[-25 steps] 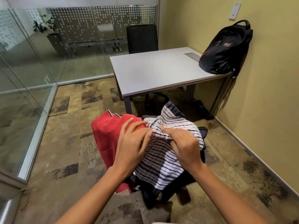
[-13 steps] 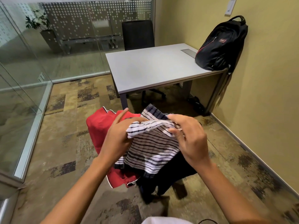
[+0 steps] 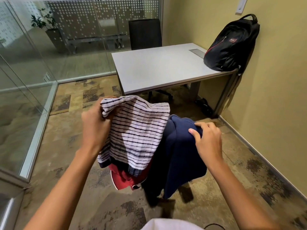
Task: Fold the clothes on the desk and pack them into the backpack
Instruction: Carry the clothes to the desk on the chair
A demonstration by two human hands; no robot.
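Note:
My left hand (image 3: pixel 95 123) grips a white garment with dark stripes (image 3: pixel 134 130) by its top edge, lifted in front of me. A red garment (image 3: pixel 123 180) hangs bunched beneath it. My right hand (image 3: pixel 206 140) grips a navy blue garment (image 3: pixel 177 155) that drapes down at the right, its lower part hiding whatever it hangs over. The black backpack (image 3: pixel 230 45) with red trim leans upright against the yellow wall on the far right corner of the grey desk (image 3: pixel 159 68). No clothes lie on the desk top.
A black office chair (image 3: pixel 145 34) stands behind the desk. Glass partitions (image 3: pixel 41 63) run along the left and back. The yellow wall (image 3: pixel 274 97) closes the right side. Patterned carpet (image 3: pixel 66 146) covers the floor between me and the desk.
The striped garment has been lifted up and left by my left hand. My right hand let go of it and moved right onto the navy garment. The red garment now hangs underneath.

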